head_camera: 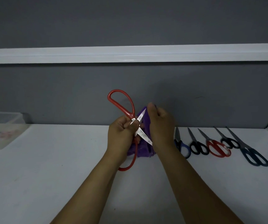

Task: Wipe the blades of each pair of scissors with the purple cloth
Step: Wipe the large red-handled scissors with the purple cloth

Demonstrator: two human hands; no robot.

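Two hands: the left hand (122, 135) grips large red-handled steel scissors (144, 136) at the pivot; the right hand (161, 126) clutches a crumpled purple cloth (143, 151).
Held scissors: raised above the white counter (49, 159), blades spread, upper blade against the cloth, one handle loop up, the other down by the left wrist.
Cloth: between both hands, its lower folds hanging toward the counter.
Row on counter: five closed pairs lie right of the right forearm: blue-handled scissors (184, 149), black-handled scissors (198, 147), small red-handled scissors (217, 148), a second black-handled pair (230, 143), long dark-blue-handled scissors (254, 156).
Backdrop: grey wall (130, 21), white rail (130, 54); a translucent box (0, 126) at far left.
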